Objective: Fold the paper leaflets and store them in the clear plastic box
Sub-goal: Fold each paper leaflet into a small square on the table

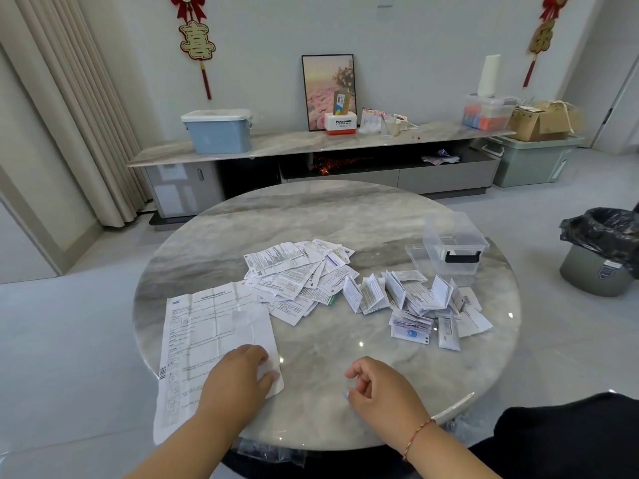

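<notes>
Leaflet (214,326), large, unfolded and creased, lies at 8 o'clock on the round marble tabletop (311,216), its near edge hanging over the rim. Left hand (238,375) rests on its near right corner, fingers (266,376) curled down onto the paper; whether they pinch it or only press, cannot tell. Flat pile (294,274) of unfolded leaflets sits at table centre, touching the large sheet's far right corner. Right hand (383,388) hovers at 5 o'clock just over bare marble, fingers loosely curled, holding nothing; red string bracelet (416,435) on the wrist. Folded pile (418,302) lies at 3 o'clock, several pieces standing half-open on edge. Clear box (453,245) stands at 2 o'clock just behind the folded pile, black handle facing the viewer, with its lid (416,257) lying beside it on the left; contents cannot be made out. Bin (601,250) with black liner on the floor, far right.
</notes>
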The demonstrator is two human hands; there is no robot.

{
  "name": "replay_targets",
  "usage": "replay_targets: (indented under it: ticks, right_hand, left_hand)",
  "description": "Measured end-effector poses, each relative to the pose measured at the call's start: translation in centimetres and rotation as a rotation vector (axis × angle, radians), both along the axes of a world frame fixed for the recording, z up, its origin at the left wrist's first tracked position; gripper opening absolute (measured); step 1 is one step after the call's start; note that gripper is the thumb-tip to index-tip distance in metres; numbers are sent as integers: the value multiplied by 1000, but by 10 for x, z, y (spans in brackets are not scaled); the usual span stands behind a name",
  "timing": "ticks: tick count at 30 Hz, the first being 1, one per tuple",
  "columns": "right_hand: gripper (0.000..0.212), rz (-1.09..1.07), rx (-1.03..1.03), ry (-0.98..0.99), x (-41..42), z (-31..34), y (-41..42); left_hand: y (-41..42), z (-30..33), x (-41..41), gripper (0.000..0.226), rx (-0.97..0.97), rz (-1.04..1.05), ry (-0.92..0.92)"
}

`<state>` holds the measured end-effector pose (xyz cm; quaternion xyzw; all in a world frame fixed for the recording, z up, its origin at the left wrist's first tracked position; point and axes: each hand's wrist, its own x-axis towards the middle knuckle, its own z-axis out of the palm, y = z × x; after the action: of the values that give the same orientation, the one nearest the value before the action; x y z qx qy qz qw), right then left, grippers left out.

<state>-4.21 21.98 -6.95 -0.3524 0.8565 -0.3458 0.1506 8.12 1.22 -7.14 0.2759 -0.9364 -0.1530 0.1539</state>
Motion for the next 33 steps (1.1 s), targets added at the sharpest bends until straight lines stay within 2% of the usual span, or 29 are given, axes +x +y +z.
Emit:
replay_targets:
  ticks: [4,8,11,14,16,18,20,22,24,25,27,29,31,33]
  right_hand:
    - [18,-6,-7,-22,0,1,0]
    - [18,-19,-30,-37,1,1,0]
    - [30,-22,-96,34,1,4,0]
    - [54,132,-115,105,2,10,-2]
    - [40,183,-96,46,5,16,-2]
    - [15,150,-62,-23,4,16,-1]
    - [10,90,-46,-60,-2,10,0]
    - [14,32,-29,-89,-8,8,0]
    - [13,-6,-46,-128,-11,9,0]
    - [9,-12,-36,-126,-11,11,0]
    - [11,-39,8,-94,-12,12,-1]
    - [25,-80,44,-92,-12,10,-3]
    - [37,-97,38,-195,-13,10,-6]
    - [41,-109,-13,-385,-12,14,-7]
  left_hand:
    - [-7,-3,3,8,49,-75,39]
    - [-13,-1,6,13,86,-60,75]
    - [7,12,-1,7,56,-97,51]
    - [50,32,-10,18,-16,-296,-77]
    - [74,38,-10,19,22,-371,-121]
    - [84,37,-10,13,187,-359,-24]
    - [84,38,-11,5,350,-275,124]
    - [79,35,-10,14,396,-165,243]
    - [75,27,-6,18,330,-123,305]
    - [73,21,-5,19,234,-140,328]
    - [72,8,-2,22,60,-255,307]
    - [74,-1,0,35,-26,-404,228]
    - [78,-8,-1,45,-53,-481,167]
    - [79,-13,-3,44,-63,-487,146]
